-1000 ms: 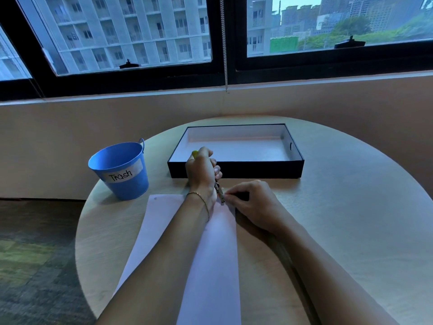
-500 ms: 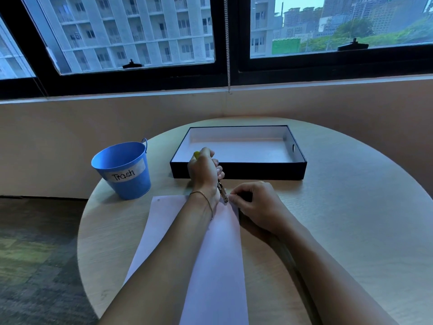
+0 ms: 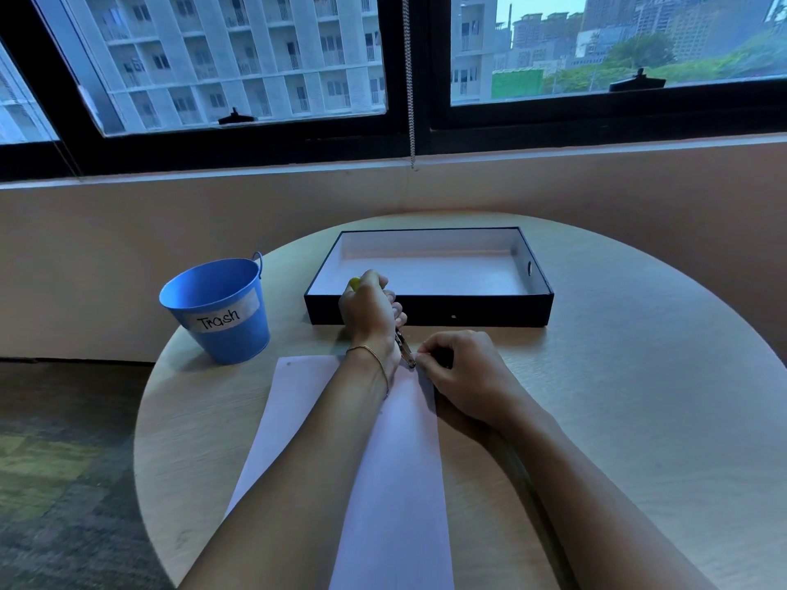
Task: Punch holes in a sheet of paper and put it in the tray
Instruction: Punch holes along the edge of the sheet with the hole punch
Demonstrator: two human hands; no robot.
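Little has moved: my left hand (image 3: 369, 317) still squeezes the punch (image 3: 404, 349) on the paper (image 3: 396, 470)'s far edge, right hand (image 3: 462, 372) pinching its corner. Tray (image 3: 430, 309) lies just beyond; open table (image 3: 639, 398) rightward.

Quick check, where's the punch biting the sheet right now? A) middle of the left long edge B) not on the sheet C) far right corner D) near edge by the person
C: the left hand holds the hole punch at the sheet of paper's far right corner, where the right hand pinches the edge.
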